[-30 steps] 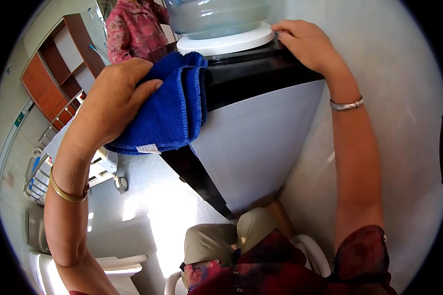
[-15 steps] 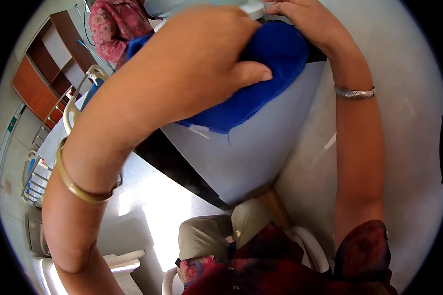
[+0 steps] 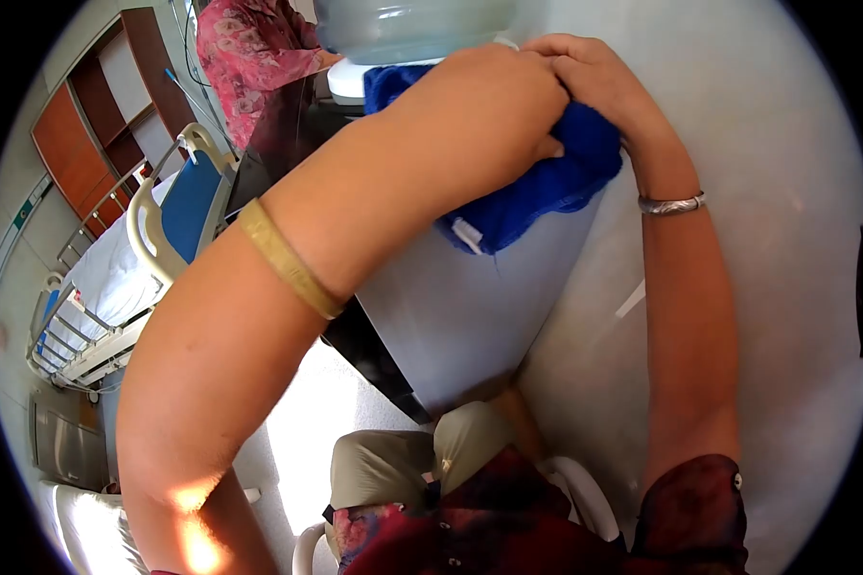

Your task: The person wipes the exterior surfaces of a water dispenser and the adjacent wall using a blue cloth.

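Note:
A blue cloth [image 3: 523, 206] with a frayed edge and a white label lies over the top of a grey-sided water dispenser [image 3: 460, 316]. My left hand [image 3: 513, 101] is closed on the cloth, its thumb bent over the near side. My right hand [image 3: 599, 81] meets it at the far right corner of the top, fingers curled, the cloth just under its palm. Its fingertips are partly behind my left hand, so what they grip is hidden. Behind the hands, a large clear water bottle [image 3: 412, 29] stands on a white collar [image 3: 347, 81].
At the back left, a person in a pink floral top [image 3: 249, 57] stands beside the dispenser. A hospital bed [image 3: 115, 273] with rails and a wooden cabinet [image 3: 96, 115] are on the left. My knees [image 3: 403, 465] are close below the dispenser, and a pale wall [image 3: 786, 287] is at the right.
My left hand has moved right, up to my right hand, and the cloth has shifted right with it. More of the bottle, the other person and the bed now shows.

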Demonstrator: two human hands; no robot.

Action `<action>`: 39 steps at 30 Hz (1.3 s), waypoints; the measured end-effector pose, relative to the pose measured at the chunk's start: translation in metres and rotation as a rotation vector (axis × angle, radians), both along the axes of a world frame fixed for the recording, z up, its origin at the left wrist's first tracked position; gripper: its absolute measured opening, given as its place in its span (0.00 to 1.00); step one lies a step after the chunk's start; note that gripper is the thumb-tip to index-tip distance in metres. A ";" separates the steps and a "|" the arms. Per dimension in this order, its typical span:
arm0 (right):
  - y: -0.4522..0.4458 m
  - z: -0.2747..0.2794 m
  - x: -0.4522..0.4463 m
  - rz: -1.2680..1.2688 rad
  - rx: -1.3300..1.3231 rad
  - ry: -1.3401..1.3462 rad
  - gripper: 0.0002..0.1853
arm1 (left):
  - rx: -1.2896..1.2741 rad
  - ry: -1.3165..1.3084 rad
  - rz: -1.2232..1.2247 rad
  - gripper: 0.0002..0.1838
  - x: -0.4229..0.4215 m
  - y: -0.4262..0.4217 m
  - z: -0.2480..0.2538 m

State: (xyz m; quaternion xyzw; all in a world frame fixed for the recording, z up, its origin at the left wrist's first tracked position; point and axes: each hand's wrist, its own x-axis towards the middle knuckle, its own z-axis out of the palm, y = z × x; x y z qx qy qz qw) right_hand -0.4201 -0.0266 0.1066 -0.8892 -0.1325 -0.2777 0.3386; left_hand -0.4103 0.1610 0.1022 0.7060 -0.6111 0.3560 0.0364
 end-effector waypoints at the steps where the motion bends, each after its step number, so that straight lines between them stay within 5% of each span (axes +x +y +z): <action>1: 0.003 -0.003 -0.001 -0.022 0.101 -0.002 0.17 | 0.000 -0.002 0.000 0.18 0.001 0.007 -0.001; 4: 0.002 -0.007 0.003 -0.043 0.202 -0.018 0.18 | -0.081 -0.008 -0.063 0.15 0.000 0.038 0.000; 19: 0.011 -0.010 0.005 -0.298 -0.108 -0.187 0.17 | -0.313 0.211 0.177 0.23 -0.021 0.150 -0.023; 31: 0.014 -0.014 0.005 -0.394 -0.333 -0.307 0.17 | -0.285 -0.167 0.358 0.27 -0.028 0.060 -0.026; 39: -0.006 -0.016 0.018 -0.227 -0.306 -0.313 0.16 | -0.586 -0.393 0.298 0.26 -0.011 -0.036 -0.061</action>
